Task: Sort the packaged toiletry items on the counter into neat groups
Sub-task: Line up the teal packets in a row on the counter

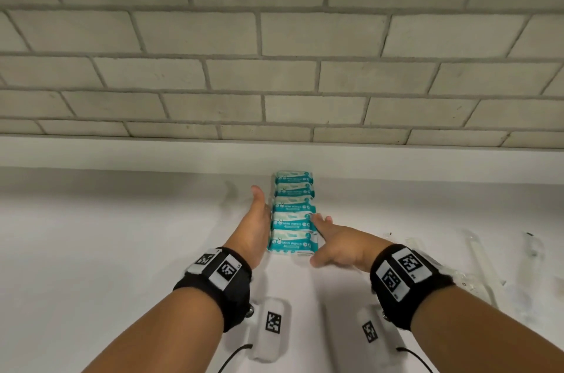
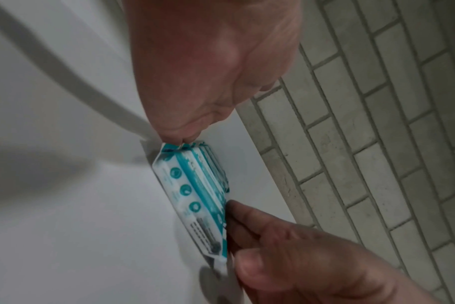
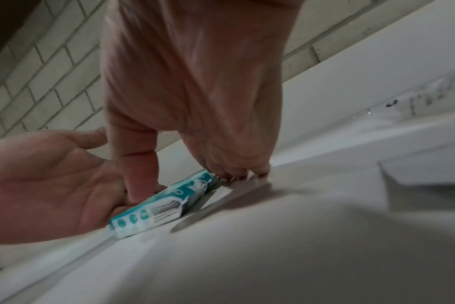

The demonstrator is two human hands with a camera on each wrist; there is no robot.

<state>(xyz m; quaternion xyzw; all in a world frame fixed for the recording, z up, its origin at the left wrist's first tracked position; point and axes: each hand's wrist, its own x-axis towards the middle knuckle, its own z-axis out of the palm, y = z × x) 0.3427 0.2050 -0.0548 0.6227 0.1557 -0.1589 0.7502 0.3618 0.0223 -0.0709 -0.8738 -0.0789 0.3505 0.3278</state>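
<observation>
Row of 5 wipe packs [image 1: 292, 214] on tabletop [image 1: 122, 235], flat released grips left hand [image 1: 255, 220] and right hand [image 1: 335, 243] flanking: uneven squeeze risks buckling the row.

A row of five teal-and-white mini wipes packets [image 1: 292, 214] is running straight back across the white counter [image 1: 122, 235] toward its raised back ledge [image 1: 152, 152], blocking the middle lane. The left hand [image 1: 254, 226] is lying flat against the row's left edge, and the right hand [image 1: 335, 243] is touching the right edge, so both flanks are closing off near the packets. Bare counter is lying wide to the far left. To the right, clear plastic wrapping [image 1: 476, 253] is lying on the surface, narrowing that side. A grey brick-pattern tiled wall [image 1: 274, 36] is standing behind the ledge, ending any reach backward.
</observation>
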